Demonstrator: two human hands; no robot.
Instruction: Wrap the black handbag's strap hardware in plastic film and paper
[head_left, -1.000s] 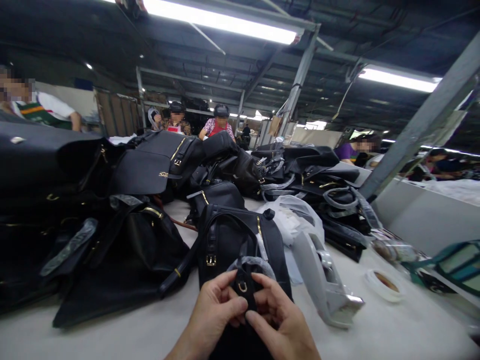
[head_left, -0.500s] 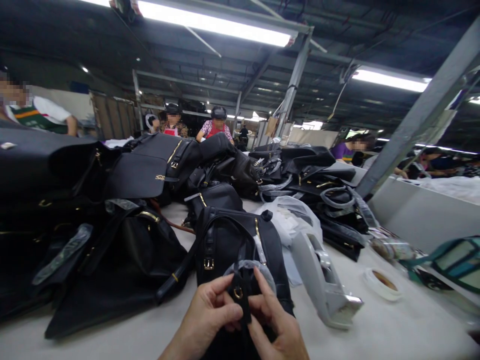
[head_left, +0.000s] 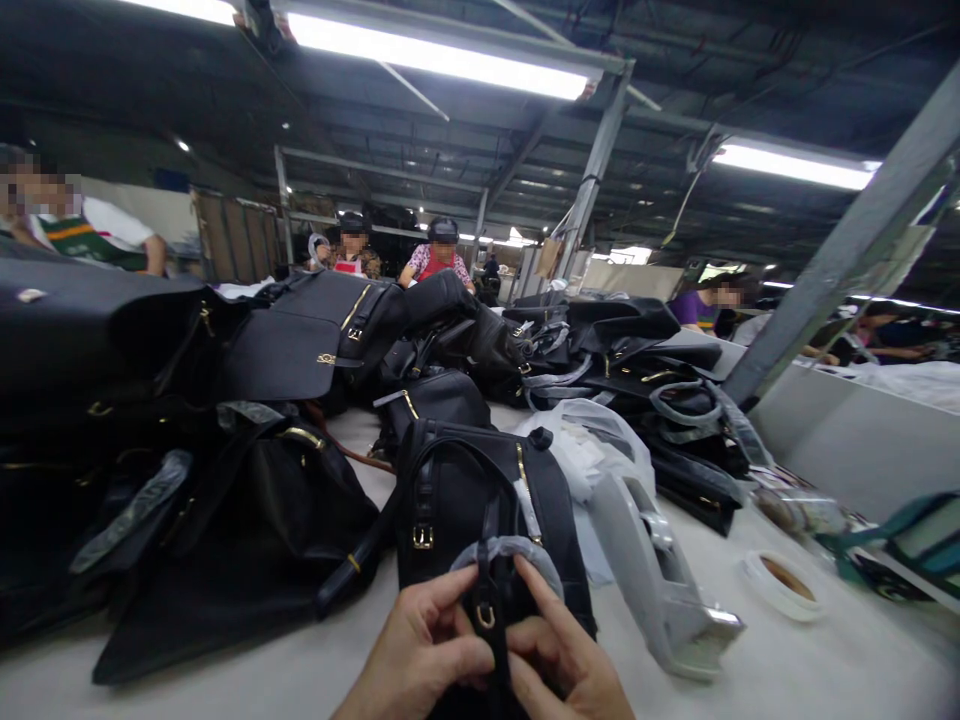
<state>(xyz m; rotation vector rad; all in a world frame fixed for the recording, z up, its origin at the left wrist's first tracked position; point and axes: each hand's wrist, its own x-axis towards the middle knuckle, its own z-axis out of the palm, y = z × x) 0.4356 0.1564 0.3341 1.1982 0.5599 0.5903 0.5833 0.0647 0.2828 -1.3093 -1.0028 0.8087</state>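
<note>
A black backpack (head_left: 559, 500) with gold zips and a buckle lies on the table before me. Its carry handle, wrapped in clear plastic (head_left: 504, 547), arches just beyond my fingertips. Between my hands runs a narrow black strap (head_left: 486, 590) with a small gold ring. My left hand (head_left: 424, 640) pinches this strap from the left side, thumb against it. From the right, my right hand (head_left: 566, 645) has its thumb and lower fingers closed at the strap, while its index finger stretches toward the wrapped handle. The strap's lower end is hidden between the hands.
A grey tape dispenser (head_left: 652, 580) and a tape roll (head_left: 784, 585) stand to the right, near a clear plastic bag (head_left: 600, 440). Black bags (head_left: 247, 540) crowd the left and back. Beyond them several people work, and a slanted metal post (head_left: 817, 270) rises at right.
The view has shifted slightly, so everything sits a little lower and to the right. Both hands keep about the same hold on the strap, and the gold ring has turned slightly.
</note>
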